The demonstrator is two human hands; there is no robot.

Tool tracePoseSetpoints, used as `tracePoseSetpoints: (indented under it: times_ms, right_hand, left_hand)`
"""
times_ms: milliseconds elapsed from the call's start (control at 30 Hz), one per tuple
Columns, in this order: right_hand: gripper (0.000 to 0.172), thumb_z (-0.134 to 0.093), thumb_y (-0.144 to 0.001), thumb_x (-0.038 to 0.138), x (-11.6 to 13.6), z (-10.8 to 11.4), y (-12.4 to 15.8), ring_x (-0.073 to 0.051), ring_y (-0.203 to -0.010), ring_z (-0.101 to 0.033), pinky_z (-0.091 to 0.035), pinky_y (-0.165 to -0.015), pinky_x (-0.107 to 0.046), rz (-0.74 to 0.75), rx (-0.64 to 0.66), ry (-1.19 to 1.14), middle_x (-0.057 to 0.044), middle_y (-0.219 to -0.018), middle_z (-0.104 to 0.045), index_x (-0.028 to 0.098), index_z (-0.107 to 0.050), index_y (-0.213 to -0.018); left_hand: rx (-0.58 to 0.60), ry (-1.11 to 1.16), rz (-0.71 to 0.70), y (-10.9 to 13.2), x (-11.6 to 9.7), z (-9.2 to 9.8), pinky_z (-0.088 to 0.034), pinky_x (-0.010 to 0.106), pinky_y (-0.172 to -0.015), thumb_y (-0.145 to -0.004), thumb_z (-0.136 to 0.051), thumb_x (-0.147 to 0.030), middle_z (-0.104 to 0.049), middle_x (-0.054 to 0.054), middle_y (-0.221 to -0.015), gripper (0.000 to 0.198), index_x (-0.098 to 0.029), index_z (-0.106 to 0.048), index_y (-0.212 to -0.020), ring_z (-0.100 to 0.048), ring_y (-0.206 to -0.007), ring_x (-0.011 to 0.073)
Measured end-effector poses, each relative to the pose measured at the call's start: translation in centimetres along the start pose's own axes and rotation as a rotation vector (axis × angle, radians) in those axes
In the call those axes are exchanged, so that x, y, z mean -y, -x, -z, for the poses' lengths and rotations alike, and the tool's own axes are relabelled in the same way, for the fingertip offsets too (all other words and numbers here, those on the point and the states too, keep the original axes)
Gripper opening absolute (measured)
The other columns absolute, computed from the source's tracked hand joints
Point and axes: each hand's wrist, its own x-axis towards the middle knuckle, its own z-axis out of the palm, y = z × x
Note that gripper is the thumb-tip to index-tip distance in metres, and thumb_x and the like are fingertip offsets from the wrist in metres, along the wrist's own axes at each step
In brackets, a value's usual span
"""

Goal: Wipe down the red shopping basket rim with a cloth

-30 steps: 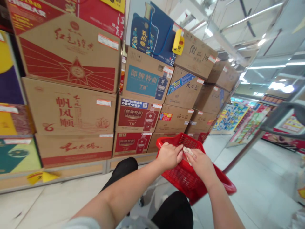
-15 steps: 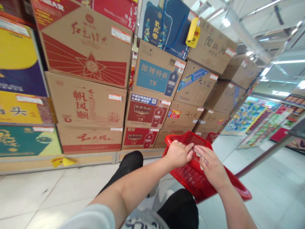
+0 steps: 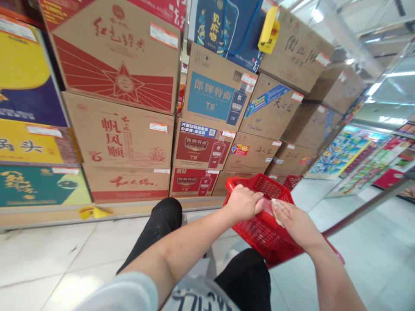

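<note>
A red plastic basket (image 3: pixel 259 239) with latticed sides is in front of my knees, tilted in the view. Over its near rim, my left hand (image 3: pixel 244 203) is closed, thumb and fingers pinched together; what they pinch is hard to make out. A pale, see-through strip seems to span the small gap between my hands. My right hand (image 3: pixel 293 222) is closed around a crumpled whitish wad (image 3: pixel 278 211), cloth or paper, which shows at its fingertips. Both hands are above the basket's opening, close together, apart from each other.
Stacked cardboard cartons (image 3: pixel 119 134) line a low shelf ahead, with price labels on them. A yellow tag (image 3: pixel 269 32) hangs by a blue bag (image 3: pixel 244 26). A metal bar (image 3: pixel 366 207) slants at right, beyond the basket. Pale floor tiles (image 3: pixel 42 259) lie at left.
My hands have drawn slightly apart, and more of the whitish wad shows in my right hand. The view has shifted a little; the basket stays in front of me.
</note>
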Motion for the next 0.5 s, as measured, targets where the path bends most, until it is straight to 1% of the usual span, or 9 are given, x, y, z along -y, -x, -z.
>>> tracePoseSetpoints:
  times_ms: [33, 100, 167, 200, 267, 367, 433, 500]
  right_hand:
    - [0.036, -0.037, -0.093, 0.037, -0.1, -0.1, -0.2, -0.021, -0.094, -0.066, -0.051, -0.082, -0.031, 0.014, -0.020, 0.071, -0.008, -0.104, -0.069, 0.018, -0.063, -0.109]
    - [0.034, -0.035, -0.093, 0.028, -0.3, -0.5, -0.4, -0.022, -0.085, -0.066, -0.051, -0.075, -0.031, 0.091, -0.065, 0.263, -0.011, -0.097, -0.070, 0.017, -0.066, -0.101]
    - [0.034, -0.034, -0.090, 0.020, -0.4, -1.0, -0.4, -0.024, -0.083, -0.065, -0.050, -0.072, -0.033, 0.195, -0.087, 0.422, -0.014, -0.095, -0.069, 0.013, -0.066, -0.097]
    - [0.034, -0.033, -0.089, 0.018, -0.4, -1.2, -0.3, -0.025, -0.084, -0.064, -0.050, -0.074, -0.035, 0.240, -0.101, 0.449, -0.015, -0.095, -0.068, 0.013, -0.066, -0.097]
    - [0.033, -0.034, -0.089, 0.019, -0.3, -1.6, 0.0, -0.025, -0.090, -0.063, -0.049, -0.079, -0.037, 0.289, -0.151, 0.409, -0.015, -0.098, -0.068, 0.013, -0.065, -0.098]
    - [0.032, -0.036, -0.091, 0.027, -0.1, -1.8, 0.3, -0.022, -0.096, -0.062, -0.048, -0.086, -0.035, 0.253, -0.232, 0.257, -0.011, -0.104, -0.067, 0.016, -0.062, -0.105]
    - [0.033, -0.037, -0.092, 0.032, 0.3, -1.5, 0.4, -0.021, -0.095, -0.062, -0.048, -0.086, -0.034, 0.198, -0.229, 0.174, -0.010, -0.105, -0.067, 0.015, -0.061, -0.108]
    - [0.034, -0.037, -0.092, 0.035, 0.6, -1.0, 0.2, -0.021, -0.093, -0.064, -0.049, -0.083, -0.033, 0.133, -0.188, 0.127, -0.009, -0.102, -0.068, 0.016, -0.062, -0.106]
  left_hand:
    - [0.001, -0.003, 0.000, 0.0, 0.0, 0.0, -0.035, 0.034, -0.069, -0.091, -0.039, -0.039, -0.068, 0.004, -0.073, 0.033, -0.023, -0.065, -0.104, -0.060, -0.069, 0.0179]
    - [0.004, -0.008, 0.001, 0.0, 0.0, 0.0, -0.035, 0.034, -0.069, -0.091, -0.038, -0.039, -0.068, 0.003, -0.073, 0.034, -0.023, -0.064, -0.105, -0.060, -0.069, 0.0180]
    - [0.009, -0.010, 0.002, 0.0, 0.0, 0.1, -0.035, 0.035, -0.069, -0.091, -0.038, -0.040, -0.068, 0.003, -0.074, 0.034, -0.023, -0.064, -0.105, -0.060, -0.069, 0.0181]
    - [0.013, -0.012, 0.002, 0.0, 0.0, 0.2, -0.035, 0.035, -0.068, -0.091, -0.038, -0.040, -0.068, 0.003, -0.073, 0.034, -0.023, -0.064, -0.105, -0.060, -0.069, 0.0181]
    - [0.021, -0.012, 0.002, 0.0, 0.1, 0.2, -0.034, 0.035, -0.069, -0.091, -0.038, -0.040, -0.068, 0.003, -0.073, 0.034, -0.023, -0.064, -0.104, -0.060, -0.069, 0.0181]
    - [0.032, -0.005, 0.000, 0.0, 0.3, 0.3, -0.034, 0.034, -0.068, -0.092, -0.035, -0.041, -0.068, 0.004, -0.074, 0.036, -0.022, -0.064, -0.104, -0.060, -0.070, 0.0180]
    - [0.032, 0.001, 0.000, 0.0, 0.4, 0.4, -0.034, 0.034, -0.068, -0.093, -0.034, -0.042, -0.068, 0.004, -0.075, 0.038, -0.022, -0.063, -0.105, -0.061, -0.070, 0.0181]
    - [0.030, 0.005, 0.000, 0.0, 0.3, 0.4, -0.033, 0.034, -0.067, -0.093, -0.034, -0.042, -0.068, 0.004, -0.074, 0.037, -0.022, -0.063, -0.104, -0.061, -0.070, 0.0182]
